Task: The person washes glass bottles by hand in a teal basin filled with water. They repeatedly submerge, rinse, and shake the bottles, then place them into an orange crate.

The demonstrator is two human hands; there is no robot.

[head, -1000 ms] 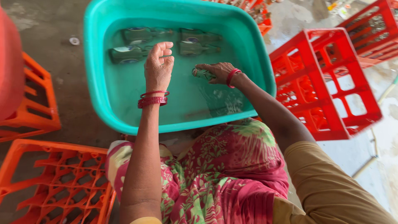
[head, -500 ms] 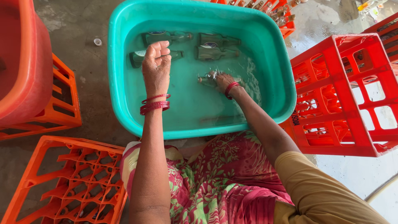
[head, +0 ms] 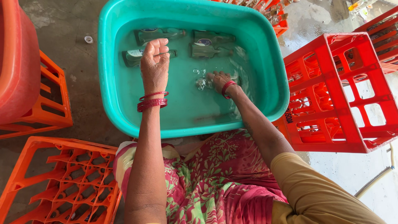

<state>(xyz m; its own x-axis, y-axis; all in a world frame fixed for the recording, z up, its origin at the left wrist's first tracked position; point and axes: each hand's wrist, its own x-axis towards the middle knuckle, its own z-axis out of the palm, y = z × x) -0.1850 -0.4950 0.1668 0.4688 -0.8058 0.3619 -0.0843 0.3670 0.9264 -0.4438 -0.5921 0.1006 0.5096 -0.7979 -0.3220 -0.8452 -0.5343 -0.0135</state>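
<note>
A teal plastic tub [head: 107, 103] full of water stands in front of me. Several green glass bottles [head: 209, 50] lie sunk along its far side. My left hand [head: 154, 62] hovers just above the water with its fingers curled in and nothing visible in it, right over one of the bottles [head: 134, 56]. My right hand [head: 219, 79] is dipped in the water near the middle of the tub. Bubbles and ripples [head: 201, 83] rise at its fingertips. The stirred water hides whether that hand grips anything.
A red bottle crate [head: 336, 95] stands right of the tub, with more crates behind it. An orange crate [head: 62, 182] lies at my lower left, and another [head: 54, 103] sits under a large red-orange tub [head: 16, 70]. The concrete floor [head: 74, 25] is wet, with a bottle cap [head: 88, 39] on it.
My right hand has moved left and nearer the tub's middle, stirring up bubbles. My left hand has curled its fingers in. The view has shifted right and closer.
</note>
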